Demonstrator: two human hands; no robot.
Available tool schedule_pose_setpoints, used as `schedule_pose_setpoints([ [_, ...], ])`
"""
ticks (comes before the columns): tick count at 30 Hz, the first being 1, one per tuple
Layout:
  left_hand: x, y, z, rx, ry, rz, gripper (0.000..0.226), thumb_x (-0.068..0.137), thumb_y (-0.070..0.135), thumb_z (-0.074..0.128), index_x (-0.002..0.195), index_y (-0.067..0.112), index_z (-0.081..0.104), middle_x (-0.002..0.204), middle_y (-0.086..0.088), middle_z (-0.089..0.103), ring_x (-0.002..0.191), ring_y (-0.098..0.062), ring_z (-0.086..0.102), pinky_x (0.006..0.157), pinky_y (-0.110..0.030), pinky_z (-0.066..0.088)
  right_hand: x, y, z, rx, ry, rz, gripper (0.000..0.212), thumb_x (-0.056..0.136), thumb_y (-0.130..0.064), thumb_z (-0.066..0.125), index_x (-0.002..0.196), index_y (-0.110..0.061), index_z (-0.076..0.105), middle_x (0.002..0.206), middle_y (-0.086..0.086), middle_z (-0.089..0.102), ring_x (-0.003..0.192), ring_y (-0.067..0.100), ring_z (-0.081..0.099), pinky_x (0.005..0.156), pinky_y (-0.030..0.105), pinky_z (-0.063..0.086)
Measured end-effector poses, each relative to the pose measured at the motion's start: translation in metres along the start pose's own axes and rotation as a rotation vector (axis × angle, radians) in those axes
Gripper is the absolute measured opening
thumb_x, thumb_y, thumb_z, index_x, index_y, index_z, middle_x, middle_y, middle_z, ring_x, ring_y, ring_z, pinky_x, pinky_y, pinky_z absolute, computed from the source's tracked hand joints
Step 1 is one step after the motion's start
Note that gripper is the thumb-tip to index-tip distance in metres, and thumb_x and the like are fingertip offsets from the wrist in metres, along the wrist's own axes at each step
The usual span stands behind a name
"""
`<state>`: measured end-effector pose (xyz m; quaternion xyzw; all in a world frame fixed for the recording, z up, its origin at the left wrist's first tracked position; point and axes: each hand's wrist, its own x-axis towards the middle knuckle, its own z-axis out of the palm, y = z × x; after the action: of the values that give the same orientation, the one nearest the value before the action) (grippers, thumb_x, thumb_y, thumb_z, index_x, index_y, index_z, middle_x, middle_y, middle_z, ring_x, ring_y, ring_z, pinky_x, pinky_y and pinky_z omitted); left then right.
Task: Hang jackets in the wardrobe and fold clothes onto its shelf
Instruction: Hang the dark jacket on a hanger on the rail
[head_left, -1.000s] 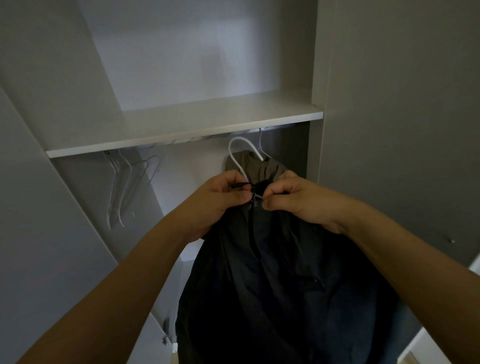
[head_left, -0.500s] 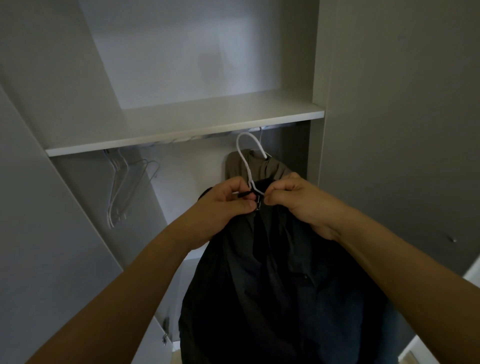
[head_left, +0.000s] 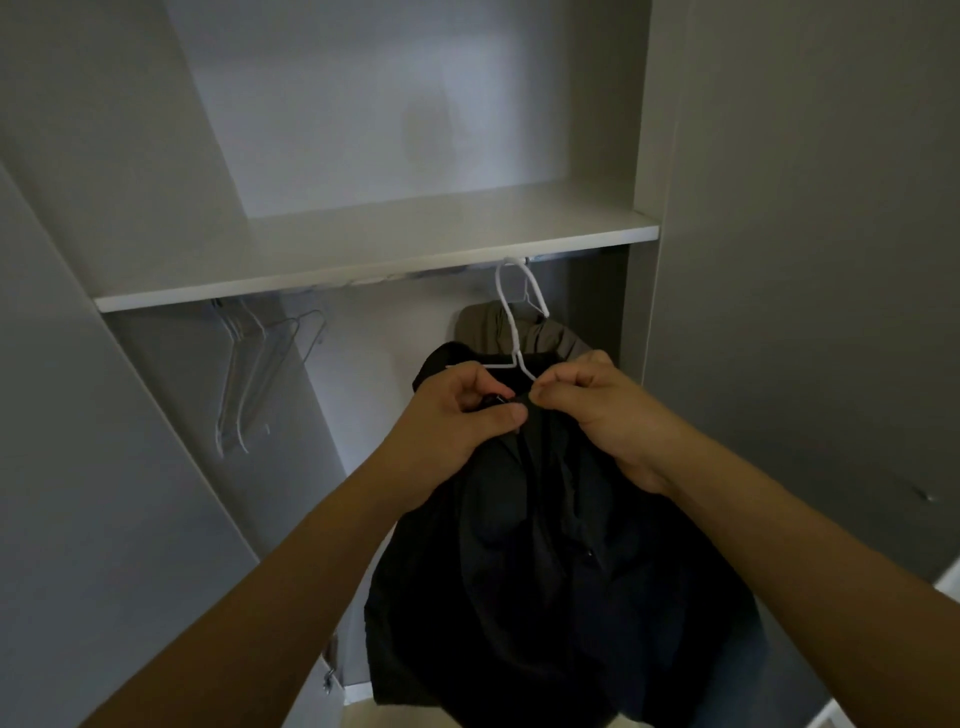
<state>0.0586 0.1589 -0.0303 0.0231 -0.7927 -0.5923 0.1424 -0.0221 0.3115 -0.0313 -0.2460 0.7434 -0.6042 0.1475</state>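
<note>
Up close, from the head camera, both hands meet at the collar of a black jacket (head_left: 545, 561). The left hand (head_left: 457, 415) pinches the fabric at the neck with thumb over curled fingers; the right hand (head_left: 592, 410) pinches the opposite edge, fingertips nearly touching the left's. Judging by the small dark fitting between them, they seem to be closing the top of the front so the jacket will not slide off its white hanger (head_left: 511, 332), whose hook reaches up toward the rail (head_left: 395, 278) under the shelf (head_left: 374, 249); whether it is already on the rail I cannot tell. The jacket's body hangs loose below the hands. Just behind it an olive jacket (head_left: 485, 327) hangs already.

Around this stands a pale grey wardrobe. The shelf carries no folded clothes. To the left, spare wire hangers (head_left: 249, 374) dangle from the rail, well apart from the jackets.
</note>
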Motion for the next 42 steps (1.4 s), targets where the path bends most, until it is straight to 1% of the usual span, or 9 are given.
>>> schedule_pose_setpoints([
  [3, 0.003, -0.003, -0.001, 0.065, 0.019, 0.084, 0.011, 0.083, 0.009, 0.074, 0.085, 0.007, 0.063, 0.089, -0.026, 0.067, 0.079, -0.026, 0.062, 0.085, -0.048, 0.052, 0.004, -0.006, -0.004, -0.157, -0.086, 0.006, 0.021, 0.091, -0.028, 0.059, 0.076, -0.017, 0.070, 0.106, -0.001, 0.042, 0.093, -0.004, 0.047, 0.067, 0.003, 0.036],
  [8, 0.007, -0.008, 0.001, 0.176, 0.012, 0.209, 0.015, 0.083, 0.010, 0.074, 0.080, 0.023, 0.066, 0.079, 0.009, 0.071, 0.077, -0.003, 0.066, 0.073, -0.016, 0.049, 0.008, -0.009, -0.013, -0.228, -0.169, -0.039, 0.029, 0.091, -0.017, 0.059, 0.088, 0.011, 0.066, 0.094, 0.016, 0.053, 0.077, 0.010, 0.051, 0.070, 0.016, 0.043],
  [15, -0.002, -0.027, 0.016, 0.962, 0.317, 0.696, 0.020, 0.090, 0.026, 0.053, 0.082, 0.011, 0.064, 0.084, -0.003, 0.054, 0.080, -0.015, 0.045, 0.073, -0.027, 0.027, 0.015, 0.006, -0.011, 0.102, -0.115, 0.104, 0.016, 0.091, -0.009, 0.060, 0.087, 0.000, 0.072, 0.096, 0.019, 0.068, 0.086, 0.021, 0.064, 0.079, 0.027, 0.051],
  [20, -0.006, -0.029, 0.028, 1.079, 0.270, 0.750, 0.025, 0.090, 0.021, 0.048, 0.073, 0.009, 0.062, 0.078, -0.006, 0.054, 0.072, -0.022, 0.051, 0.071, -0.030, 0.031, 0.023, 0.010, -0.003, 0.219, 0.092, 0.195, 0.011, 0.089, -0.006, 0.063, 0.082, -0.006, 0.072, 0.093, 0.017, 0.070, 0.081, 0.021, 0.067, 0.062, 0.024, 0.052],
  [28, -0.045, -0.051, 0.028, 1.128, 0.067, 0.828, 0.022, 0.092, 0.022, 0.055, 0.071, 0.015, 0.060, 0.079, 0.001, 0.052, 0.077, -0.016, 0.045, 0.078, -0.031, 0.038, 0.042, 0.001, -0.005, 0.295, 0.227, 0.272, 0.014, 0.090, -0.011, 0.062, 0.100, -0.005, 0.069, 0.099, 0.017, 0.069, 0.089, 0.030, 0.066, 0.069, 0.031, 0.052],
  [31, -0.034, -0.036, 0.010, 0.849, -0.031, 0.588, 0.026, 0.091, 0.048, 0.053, 0.093, 0.025, 0.063, 0.093, 0.013, 0.054, 0.089, -0.007, 0.050, 0.084, -0.029, 0.041, 0.038, -0.006, -0.002, 0.262, 0.119, 0.190, 0.018, 0.092, -0.012, 0.060, 0.076, -0.013, 0.069, 0.078, 0.009, 0.070, 0.075, 0.024, 0.065, 0.067, 0.029, 0.053],
  [35, 0.006, -0.011, -0.010, 0.294, -0.022, -0.005, 0.074, 0.074, 0.063, 0.071, 0.134, 0.030, 0.044, 0.124, 0.020, 0.048, 0.106, 0.005, 0.050, 0.086, -0.008, 0.036, 0.037, -0.020, -0.001, 0.171, 0.094, 0.098, 0.019, 0.090, -0.015, 0.063, 0.073, -0.016, 0.069, 0.078, 0.008, 0.071, 0.076, 0.022, 0.068, 0.068, 0.031, 0.053],
  [38, 0.028, -0.007, -0.014, 0.104, -0.251, -0.179, 0.031, 0.078, 0.041, 0.078, 0.105, 0.029, 0.069, 0.103, 0.009, 0.073, 0.089, -0.006, 0.070, 0.074, -0.016, 0.053, 0.036, -0.026, -0.001, 0.149, 0.102, 0.075, 0.017, 0.091, -0.017, 0.064, 0.075, -0.015, 0.070, 0.076, 0.006, 0.072, 0.075, 0.020, 0.069, 0.064, 0.027, 0.052],
  [42, 0.027, -0.007, -0.021, 0.294, -0.400, -0.369, 0.031, 0.072, 0.036, 0.074, 0.097, 0.018, 0.072, 0.094, 0.001, 0.073, 0.089, -0.016, 0.069, 0.077, -0.021, 0.055, 0.031, -0.030, -0.014, 0.175, 0.164, 0.078, 0.019, 0.090, -0.019, 0.065, 0.074, -0.013, 0.072, 0.075, 0.001, 0.073, 0.069, 0.013, 0.070, 0.056, 0.020, 0.054],
])
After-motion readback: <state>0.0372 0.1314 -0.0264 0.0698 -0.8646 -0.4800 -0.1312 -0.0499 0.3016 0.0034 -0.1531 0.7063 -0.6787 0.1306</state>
